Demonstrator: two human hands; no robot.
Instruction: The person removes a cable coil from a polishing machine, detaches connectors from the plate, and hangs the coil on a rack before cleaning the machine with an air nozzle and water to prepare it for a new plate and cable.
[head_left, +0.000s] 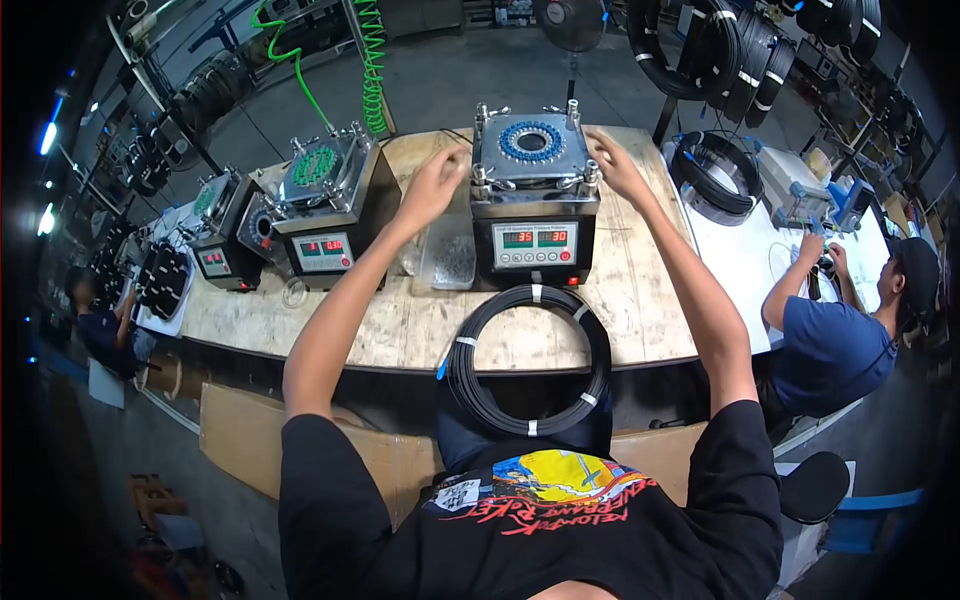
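Note:
Directly ahead stands a polishing machine [535, 245] with a lit red and green display and a square metal top plate. A ring of blue connectors [531, 142] surrounds the round opening in that plate. My left hand [437, 182] is beside the plate's left edge, its fingers curled together; whether they hold anything is too small to tell. By the plate's right rear side is my right hand [615, 165], fingers bent near a corner post, their tips partly hidden. A coil of black cable [530, 427] with white ties rests on my lap against the table edge.
A second machine [325, 210] with green connectors and a third [212, 225] stand left on the wooden table [400, 325]. A clear tray [448, 262] sits beside the near machine. Another cable coil [717, 175] lies right. One co-worker [835, 340] sits right, another [105, 325] far left.

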